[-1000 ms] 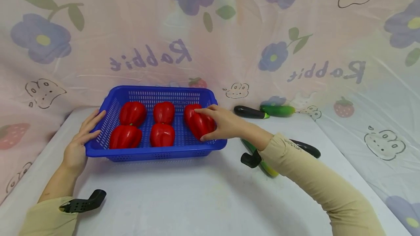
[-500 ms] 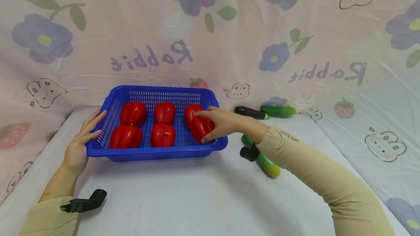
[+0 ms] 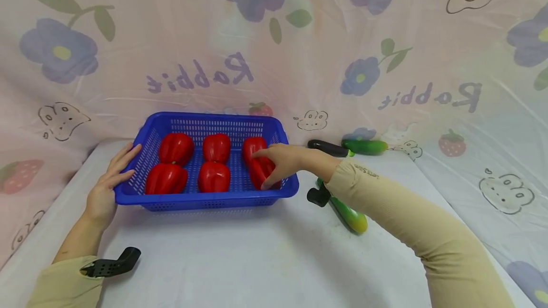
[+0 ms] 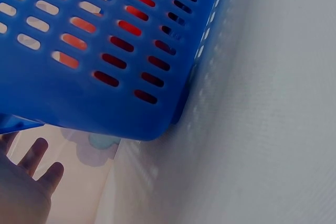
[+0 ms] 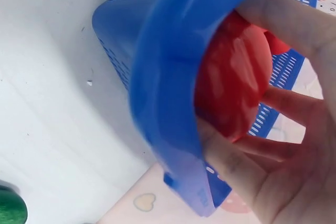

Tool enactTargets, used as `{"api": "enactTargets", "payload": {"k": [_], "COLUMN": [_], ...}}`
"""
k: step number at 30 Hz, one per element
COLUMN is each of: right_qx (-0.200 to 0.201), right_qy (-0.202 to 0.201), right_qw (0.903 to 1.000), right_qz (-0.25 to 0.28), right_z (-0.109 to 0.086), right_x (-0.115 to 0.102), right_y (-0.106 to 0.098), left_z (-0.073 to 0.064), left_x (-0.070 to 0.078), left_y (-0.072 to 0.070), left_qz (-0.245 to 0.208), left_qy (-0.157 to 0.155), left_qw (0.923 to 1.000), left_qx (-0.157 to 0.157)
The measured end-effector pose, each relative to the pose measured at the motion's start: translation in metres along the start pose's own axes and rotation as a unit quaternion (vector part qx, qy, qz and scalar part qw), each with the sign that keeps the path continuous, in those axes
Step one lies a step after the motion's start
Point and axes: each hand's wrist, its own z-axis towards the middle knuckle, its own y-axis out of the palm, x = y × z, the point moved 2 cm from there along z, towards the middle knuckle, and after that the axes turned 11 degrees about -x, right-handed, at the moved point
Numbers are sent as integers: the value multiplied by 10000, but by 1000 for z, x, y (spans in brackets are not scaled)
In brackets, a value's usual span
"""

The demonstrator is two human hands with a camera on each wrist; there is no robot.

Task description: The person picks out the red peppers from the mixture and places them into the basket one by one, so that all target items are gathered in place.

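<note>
1. Red pepper [image 3: 262, 171] sits at the basket's [image 3: 201, 200] 3 o'clock end on the tabletop [image 3: 265, 260]; right hand [image 3: 284, 161] curls around it, left hand [image 3: 107, 189] rests spread on the 9 o'clock wall.
2. Left wrist view: basket wall [image 4: 94, 72], straight fingers [image 4: 37, 163].
3. Right wrist view: fingers [image 5: 286, 19] wrap the pepper [image 5: 233, 87].

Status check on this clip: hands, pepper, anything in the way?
Right hand grips red pepper inside blue basket. Left hand flat against basket's left wall. Nothing in the way.
</note>
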Motion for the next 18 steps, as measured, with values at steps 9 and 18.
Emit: {"api": "enactTargets", "payload": {"k": [9, 18], "right_qx": [-152, -156], "right_qy": [41, 153], "right_qw": [9998, 9997], "right_qz": [-118, -79], "right_z": [12, 22], "right_x": [-2, -2], "right_y": [3, 3], "left_z": [1, -1], "left_x": [0, 1], "left_y": [-1, -1], "left_qz": [-84, 60], "left_qy": [42, -105], "left_qw": [10000, 9999], "left_qx": [20, 5]}}
